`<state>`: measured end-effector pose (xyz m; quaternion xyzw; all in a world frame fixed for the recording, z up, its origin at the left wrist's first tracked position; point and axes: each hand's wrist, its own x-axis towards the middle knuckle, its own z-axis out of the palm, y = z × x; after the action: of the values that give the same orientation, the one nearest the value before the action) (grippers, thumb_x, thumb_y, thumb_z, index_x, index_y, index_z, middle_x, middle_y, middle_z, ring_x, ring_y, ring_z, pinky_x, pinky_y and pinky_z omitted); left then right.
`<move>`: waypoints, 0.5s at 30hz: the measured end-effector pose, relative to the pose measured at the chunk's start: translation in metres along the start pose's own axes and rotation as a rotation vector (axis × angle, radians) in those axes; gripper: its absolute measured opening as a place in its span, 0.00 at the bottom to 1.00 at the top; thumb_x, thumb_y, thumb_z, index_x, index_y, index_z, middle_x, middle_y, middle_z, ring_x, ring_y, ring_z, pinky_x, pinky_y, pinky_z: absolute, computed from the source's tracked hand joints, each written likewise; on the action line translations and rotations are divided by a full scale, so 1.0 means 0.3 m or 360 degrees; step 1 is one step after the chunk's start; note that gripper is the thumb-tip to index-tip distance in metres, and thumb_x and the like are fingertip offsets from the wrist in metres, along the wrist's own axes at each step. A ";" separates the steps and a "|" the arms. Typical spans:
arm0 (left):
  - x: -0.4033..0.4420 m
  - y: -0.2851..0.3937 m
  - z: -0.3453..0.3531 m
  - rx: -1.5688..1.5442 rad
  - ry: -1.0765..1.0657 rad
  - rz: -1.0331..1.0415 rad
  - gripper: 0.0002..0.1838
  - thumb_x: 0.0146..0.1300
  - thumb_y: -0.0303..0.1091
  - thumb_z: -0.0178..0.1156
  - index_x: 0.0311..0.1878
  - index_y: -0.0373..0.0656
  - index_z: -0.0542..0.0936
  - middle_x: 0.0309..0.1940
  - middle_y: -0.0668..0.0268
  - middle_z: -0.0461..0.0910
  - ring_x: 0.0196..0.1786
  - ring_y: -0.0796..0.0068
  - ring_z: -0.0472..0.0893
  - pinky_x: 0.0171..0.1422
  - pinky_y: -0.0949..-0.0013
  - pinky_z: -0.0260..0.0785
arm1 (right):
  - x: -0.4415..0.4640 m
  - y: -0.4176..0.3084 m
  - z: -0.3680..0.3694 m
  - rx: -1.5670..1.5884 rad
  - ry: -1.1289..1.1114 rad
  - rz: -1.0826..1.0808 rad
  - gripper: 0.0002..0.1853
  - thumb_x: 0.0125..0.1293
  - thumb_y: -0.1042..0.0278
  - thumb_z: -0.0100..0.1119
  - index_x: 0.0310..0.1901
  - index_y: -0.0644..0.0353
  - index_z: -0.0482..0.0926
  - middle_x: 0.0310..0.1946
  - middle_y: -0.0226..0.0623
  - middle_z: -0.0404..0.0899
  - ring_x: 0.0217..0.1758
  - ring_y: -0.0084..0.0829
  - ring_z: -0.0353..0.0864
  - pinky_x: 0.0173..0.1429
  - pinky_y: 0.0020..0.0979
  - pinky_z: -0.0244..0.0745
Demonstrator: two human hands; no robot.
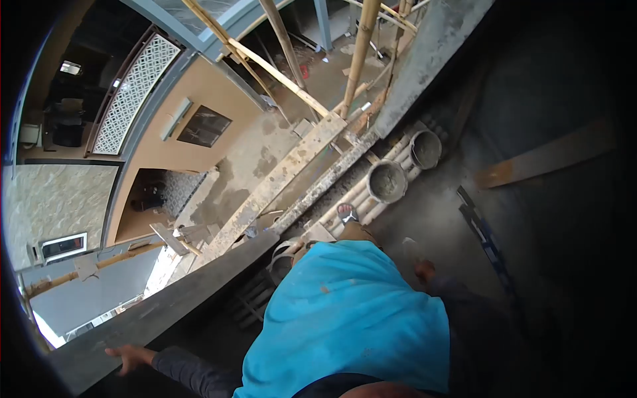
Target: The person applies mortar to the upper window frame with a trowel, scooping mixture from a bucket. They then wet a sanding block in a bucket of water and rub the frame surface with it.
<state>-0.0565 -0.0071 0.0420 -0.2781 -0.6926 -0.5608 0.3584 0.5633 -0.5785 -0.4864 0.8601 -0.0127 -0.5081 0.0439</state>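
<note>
My left hand [130,358] is stretched out at the lower left, fingers apart, against the grey concrete ledge [192,298]. Nothing shows in its grasp. In the dimness beside my blue shirt [352,312], my right hand [424,270] hangs low, its fingers too dark to make out. A faint pale shape lies just beyond it. Ahead of my sandalled foot [347,212] stand two buckets of grey mortar, a nearer bucket [387,182] and a farther bucket [425,148], on bamboo poles [371,211]. Another bucket [281,266] is partly hidden by my body at the left.
Beyond the ledge, a long plank [265,192] and upright bamboo poles [361,53] stand over a drop to the ground below. A house front [199,86] is across the way. To my right are a wooden board [544,156] and a dark long bar [488,242].
</note>
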 end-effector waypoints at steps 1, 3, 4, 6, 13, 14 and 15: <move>0.062 -0.100 0.050 0.0071 0.0073 0.0100 0.64 0.49 0.68 0.65 0.67 0.21 0.45 0.57 0.22 0.59 0.61 0.33 0.68 0.65 0.45 0.65 | -0.062 0.029 -0.027 -0.0431 -0.0152 -0.0201 0.20 0.68 0.55 0.52 0.47 0.63 0.81 0.43 0.54 0.81 0.47 0.49 0.82 0.48 0.46 0.77; 0.161 -0.229 0.115 0.0098 0.0118 0.0262 0.63 0.48 0.66 0.67 0.66 0.22 0.46 0.56 0.23 0.60 0.57 0.32 0.70 0.60 0.44 0.67 | -0.147 -0.010 -0.013 0.0066 0.0051 0.0198 0.25 0.69 0.48 0.48 0.49 0.65 0.80 0.51 0.54 0.78 0.53 0.49 0.80 0.56 0.45 0.72; 0.171 -0.249 0.121 0.0084 0.0286 0.0363 0.62 0.46 0.65 0.68 0.66 0.23 0.47 0.55 0.24 0.60 0.54 0.32 0.73 0.55 0.42 0.70 | -0.222 -0.118 -0.094 0.0011 -0.0008 0.0159 0.27 0.69 0.48 0.47 0.51 0.70 0.78 0.48 0.57 0.79 0.51 0.51 0.79 0.53 0.45 0.73; 0.201 -0.283 0.126 0.0236 0.0295 0.0399 0.62 0.47 0.64 0.68 0.66 0.22 0.46 0.56 0.23 0.59 0.55 0.32 0.72 0.55 0.42 0.70 | -0.110 -0.202 -0.065 0.0585 -0.0154 0.0281 0.23 0.67 0.53 0.55 0.47 0.70 0.75 0.33 0.46 0.79 0.25 0.40 0.79 0.29 0.43 0.75; 0.104 -0.015 -0.002 0.0178 0.0025 0.0038 0.52 0.54 0.81 0.40 0.75 0.58 0.47 0.72 0.56 0.55 0.72 0.42 0.55 0.72 0.34 0.43 | 0.165 -0.688 -0.209 0.0737 -0.0143 0.0043 0.20 0.63 0.54 0.53 0.50 0.60 0.70 0.26 0.40 0.77 0.18 0.34 0.76 0.22 0.38 0.76; 0.104 0.008 -0.006 0.0225 0.0030 0.0076 0.52 0.54 0.81 0.40 0.75 0.58 0.47 0.72 0.56 0.55 0.72 0.42 0.55 0.72 0.34 0.43 | 0.251 -0.714 -0.208 0.0636 -0.0125 -0.0013 0.19 0.63 0.54 0.52 0.47 0.60 0.70 0.24 0.42 0.76 0.18 0.37 0.76 0.22 0.39 0.76; 0.109 0.025 -0.011 0.0250 0.0099 0.0123 0.49 0.56 0.78 0.41 0.74 0.55 0.51 0.69 0.53 0.58 0.70 0.41 0.58 0.71 0.33 0.44 | 0.308 -0.747 -0.221 0.0471 -0.0112 0.0006 0.19 0.63 0.53 0.53 0.48 0.59 0.71 0.32 0.46 0.78 0.28 0.42 0.82 0.32 0.42 0.80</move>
<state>-0.0692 -0.0091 0.0730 -0.2580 -0.7118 -0.4988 0.4220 0.6607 -0.3574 -0.5551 0.8388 -0.0905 -0.5304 -0.0829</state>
